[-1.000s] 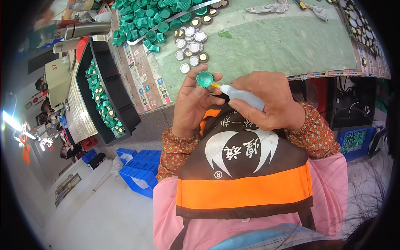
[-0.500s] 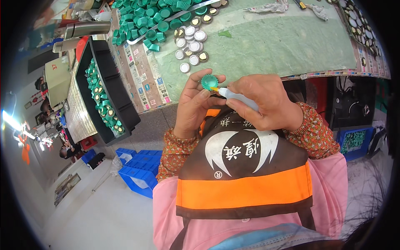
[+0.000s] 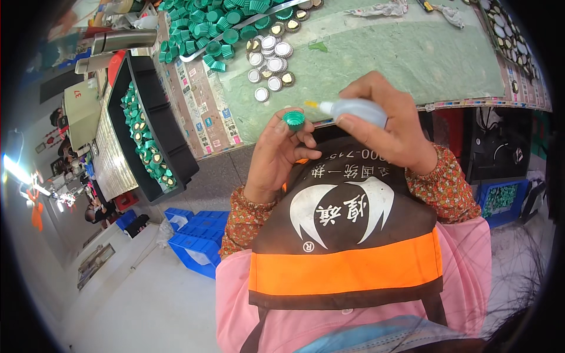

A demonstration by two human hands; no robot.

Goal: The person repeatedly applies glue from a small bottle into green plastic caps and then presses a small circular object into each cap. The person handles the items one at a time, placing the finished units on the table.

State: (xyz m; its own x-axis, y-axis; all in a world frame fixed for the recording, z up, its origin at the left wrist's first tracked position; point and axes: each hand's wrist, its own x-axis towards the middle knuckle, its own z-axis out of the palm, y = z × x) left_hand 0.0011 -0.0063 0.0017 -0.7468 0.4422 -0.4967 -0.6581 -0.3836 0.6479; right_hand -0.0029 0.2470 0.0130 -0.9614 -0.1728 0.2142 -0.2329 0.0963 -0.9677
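Observation:
Between the fingertips of my left hand point(image 3: 269, 154) sits a small green fluted cup point(image 3: 293, 121), its open side tilted up. My right hand point(image 3: 393, 130) is wrapped round a translucent white squeeze bottle point(image 3: 360, 110). The bottle's thin yellow tip point(image 3: 311, 104) points left, a little above and to the right of the cup, apart from it. Beyond my left hand, small round fluted pieces point(image 3: 274, 66) lie on the green table cover point(image 3: 376, 65), some showing white faces and some dark with a pale middle.
Green fluted cups point(image 3: 203, 29) are heaped at the far left, with a metal strip point(image 3: 250, 22) across them. A black bin point(image 3: 172, 132) of green pieces stands left of the table. At the far right is a tray of round pieces point(image 3: 506, 32). Blue crates point(image 3: 203, 238) stand on the floor.
The bottle has drawn back from the cup, up and to the right, with my right hand. The cup in my left hand has tipped, showing more of its fluted side.

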